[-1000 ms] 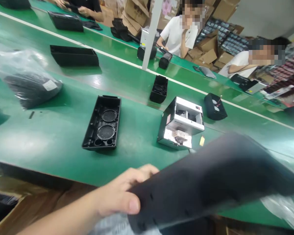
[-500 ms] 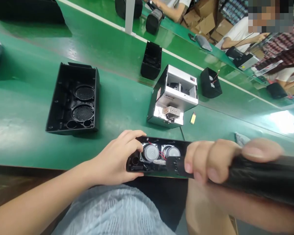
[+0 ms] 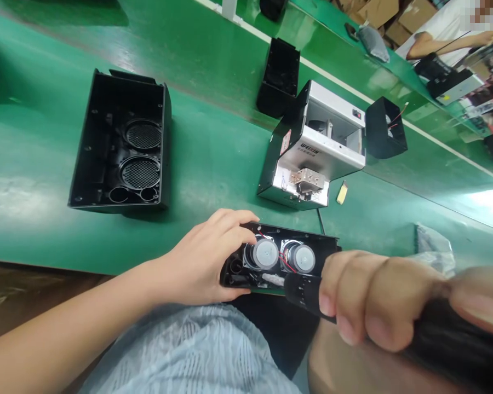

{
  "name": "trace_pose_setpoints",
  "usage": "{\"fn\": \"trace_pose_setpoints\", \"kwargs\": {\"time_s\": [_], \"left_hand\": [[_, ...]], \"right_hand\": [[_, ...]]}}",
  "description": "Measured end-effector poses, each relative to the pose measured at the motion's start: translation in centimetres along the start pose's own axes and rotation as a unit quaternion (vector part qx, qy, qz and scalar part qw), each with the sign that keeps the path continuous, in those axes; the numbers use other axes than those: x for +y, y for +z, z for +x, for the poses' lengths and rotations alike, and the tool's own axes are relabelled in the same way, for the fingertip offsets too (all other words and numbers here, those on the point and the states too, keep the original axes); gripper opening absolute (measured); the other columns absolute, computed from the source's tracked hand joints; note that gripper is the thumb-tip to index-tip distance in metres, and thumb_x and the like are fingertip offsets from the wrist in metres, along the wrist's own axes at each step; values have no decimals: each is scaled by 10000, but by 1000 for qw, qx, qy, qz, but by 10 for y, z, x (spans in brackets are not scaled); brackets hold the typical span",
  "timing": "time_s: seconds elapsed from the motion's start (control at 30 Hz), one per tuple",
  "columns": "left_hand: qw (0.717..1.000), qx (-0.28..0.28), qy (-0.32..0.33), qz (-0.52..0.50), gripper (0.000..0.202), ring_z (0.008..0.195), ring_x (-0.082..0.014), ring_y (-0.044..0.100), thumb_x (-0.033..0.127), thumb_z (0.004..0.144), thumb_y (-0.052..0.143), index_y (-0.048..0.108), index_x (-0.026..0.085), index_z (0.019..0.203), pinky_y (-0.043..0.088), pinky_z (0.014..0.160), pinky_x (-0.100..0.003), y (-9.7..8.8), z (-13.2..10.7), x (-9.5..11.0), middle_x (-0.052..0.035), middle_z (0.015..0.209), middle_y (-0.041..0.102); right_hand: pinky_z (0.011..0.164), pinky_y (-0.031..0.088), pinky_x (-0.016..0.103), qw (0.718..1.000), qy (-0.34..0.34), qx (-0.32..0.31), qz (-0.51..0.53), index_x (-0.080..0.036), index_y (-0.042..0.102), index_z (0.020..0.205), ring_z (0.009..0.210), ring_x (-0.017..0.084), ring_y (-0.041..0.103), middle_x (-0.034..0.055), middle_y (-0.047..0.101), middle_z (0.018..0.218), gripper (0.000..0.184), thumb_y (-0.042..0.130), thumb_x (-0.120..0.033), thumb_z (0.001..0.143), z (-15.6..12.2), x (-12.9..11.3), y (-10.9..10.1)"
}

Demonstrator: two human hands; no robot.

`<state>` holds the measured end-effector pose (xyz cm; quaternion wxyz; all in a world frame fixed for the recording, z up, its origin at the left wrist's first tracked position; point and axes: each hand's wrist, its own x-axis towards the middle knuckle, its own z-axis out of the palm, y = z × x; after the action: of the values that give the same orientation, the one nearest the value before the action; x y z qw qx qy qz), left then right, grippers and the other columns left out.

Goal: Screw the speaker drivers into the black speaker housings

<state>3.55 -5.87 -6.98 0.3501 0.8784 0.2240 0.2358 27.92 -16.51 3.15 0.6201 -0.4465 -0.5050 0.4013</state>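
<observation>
Speaker shell [image 3: 308, 241], black and open side up, lies at the near edge of the green table [image 3: 213, 164], just in front of the person's lap. Two round silver speaker units [image 3: 265, 253] sit side by side in it, with thin red wires across them. The left hand [image 3: 201, 262] has its grip clenched on the shell's left end, fingers over the far rim and thumb on the near side. The right hand [image 3: 373, 301] has its grip wrapped tight round a black power screwdriver [image 3: 302, 289]. Its front end points left over the shell's near rim, below the right unit; whether the tip touches cannot be told.

A bigger empty black shell [image 3: 123, 142] with two mesh grilles lies well apart to the left. A metal screw feeder box [image 3: 316, 148] stands beyond the speaker shell, a small yellow piece [image 3: 342, 193] just beside it. A crumpled clear bag [image 3: 433, 249] lies to the right.
</observation>
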Motion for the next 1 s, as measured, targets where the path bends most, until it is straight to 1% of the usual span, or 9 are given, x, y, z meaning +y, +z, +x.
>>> {"fn": "trace_pose_setpoints", "kwargs": {"time_s": [0.1,0.17,0.27,0.37,0.53,0.7,0.83,0.9,1.0], "left_hand": [[1000,6,7,0,652,1435,-386,547,407,862,910,485,269,1336,573,1095,-575,0,-1,-1,-176,1590,552],[1000,8,12,0,652,1426,-389,554,400,864,906,483,265,1341,571,1091,-577,0,-1,-1,-183,1584,558],[1000,10,12,-2,666,1424,-392,557,394,850,911,487,260,1346,578,1073,-567,1,0,-2,-186,1579,562],[1000,17,13,-9,667,1418,-391,565,405,843,916,497,258,1341,582,1062,-553,2,1,-1,-184,1568,570],[1000,12,11,-11,662,1396,-379,571,417,851,912,496,257,1339,590,1035,-541,2,3,-1,-178,1573,564],[1000,13,14,-8,687,1405,-388,559,423,836,924,489,254,1340,591,1033,-545,2,1,-3,-183,1576,562],[1000,15,16,-13,656,1406,-396,565,447,862,900,492,258,1340,593,1028,-548,3,0,-3,-191,1572,567],[1000,12,13,-15,642,1415,-402,564,461,872,891,498,259,1338,596,1019,-547,3,0,-3,-197,1581,562],[1000,11,13,-17,648,1435,-406,558,471,868,900,510,257,1339,595,1035,-552,3,1,-4,-199,1589,560]], "right_hand": [[609,625,451,1000,-5,8,-11,-335,777,1122,583,231,669,-27,640,693,409,928,-593,842,-1,9,8],[600,627,444,1000,-24,17,-7,-325,784,1127,537,212,655,-25,663,677,288,767,-584,1001,0,15,15],[553,607,417,999,-41,19,0,-311,791,1114,478,189,626,-28,669,637,324,546,-520,1135,4,19,21],[583,620,435,1000,1,7,-18,-333,773,1113,563,221,668,-23,662,673,256,767,-562,999,10,19,23],[670,643,492,998,54,3,-27,-364,741,1137,727,278,726,-3,670,774,462,941,-602,795,20,22,26],[637,639,472,999,22,11,-28,-380,732,1166,686,258,722,-23,658,748,423,917,-572,837,13,31,33],[499,567,376,995,-87,48,1,-329,742,1167,465,159,612,-69,642,653,181,691,-466,1060,1,34,38],[480,562,366,994,-97,53,1,-306,752,1155,440,145,607,-66,667,650,174,599,-381,1118,0,31,39],[506,599,383,998,-61,12,-25,-343,775,1172,464,158,639,-61,690,666,151,766,-301,1027,6,22,35]]}}
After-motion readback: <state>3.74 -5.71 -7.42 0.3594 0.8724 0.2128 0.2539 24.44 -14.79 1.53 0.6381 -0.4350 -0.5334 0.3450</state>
